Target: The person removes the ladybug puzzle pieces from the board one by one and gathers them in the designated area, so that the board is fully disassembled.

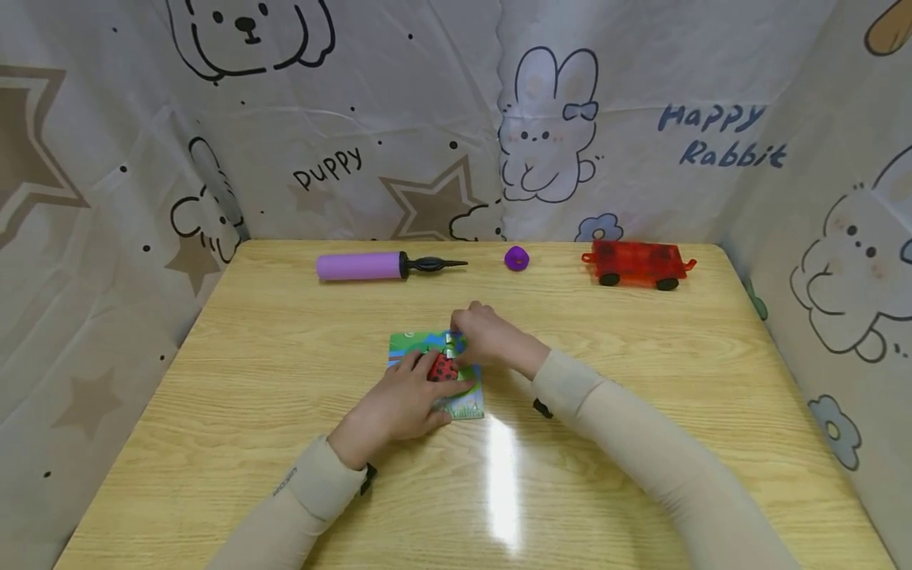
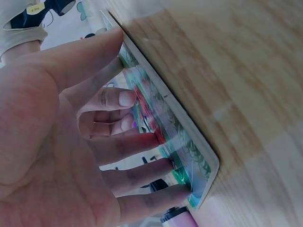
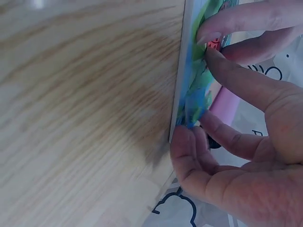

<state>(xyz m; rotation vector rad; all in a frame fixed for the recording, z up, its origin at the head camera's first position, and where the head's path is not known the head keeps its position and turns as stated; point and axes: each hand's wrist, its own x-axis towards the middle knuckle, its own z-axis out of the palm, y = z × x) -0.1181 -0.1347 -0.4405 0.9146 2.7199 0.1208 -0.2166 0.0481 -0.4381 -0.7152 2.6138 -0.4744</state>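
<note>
A small jigsaw puzzle (image 1: 466, 412) with a red ladybug (image 1: 445, 368) on a green and blue picture lies on the table. My left hand (image 1: 399, 400) rests across it, its fairly straight fingers spread, the fingertips touching the picture in the left wrist view. At the far right corner, my right hand (image 1: 492, 336) bends its fingers over the puzzle's edge. There, in the right wrist view, its fingertips pinch a blue and green puzzle piece (image 3: 195, 104). Light gaps show beside this corner in the head view. Both hands cover part of the picture.
Along the table's back edge lie a purple hand pump (image 1: 362, 266) with a black nozzle, a small purple object (image 1: 516, 258) and a red translucent toy wagon (image 1: 636, 264) with black wheels. A printed cloth (image 1: 427, 95) hangs behind and at both sides of the wooden table (image 1: 249, 356).
</note>
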